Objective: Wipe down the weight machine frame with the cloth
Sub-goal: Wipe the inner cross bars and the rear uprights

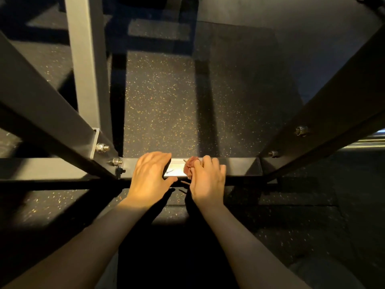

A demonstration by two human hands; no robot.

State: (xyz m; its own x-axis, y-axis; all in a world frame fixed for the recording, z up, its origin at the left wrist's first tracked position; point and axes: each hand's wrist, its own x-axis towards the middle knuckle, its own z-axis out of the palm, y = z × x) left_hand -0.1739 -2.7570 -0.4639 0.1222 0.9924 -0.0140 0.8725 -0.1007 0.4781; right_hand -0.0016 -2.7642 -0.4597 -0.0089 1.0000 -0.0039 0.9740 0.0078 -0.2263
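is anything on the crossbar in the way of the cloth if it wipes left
Yes: the left hand rests on the crossbar just left of the cloth gripped by the right hand. Past it, bolts stick out at the frame joint.

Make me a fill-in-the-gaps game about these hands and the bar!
The right hand grips a reddish ___.
The left hand rests on the black crossbar, holding ___.
The grey post rises to the ___ of both hands.
Missing words: cloth; nothing; left.
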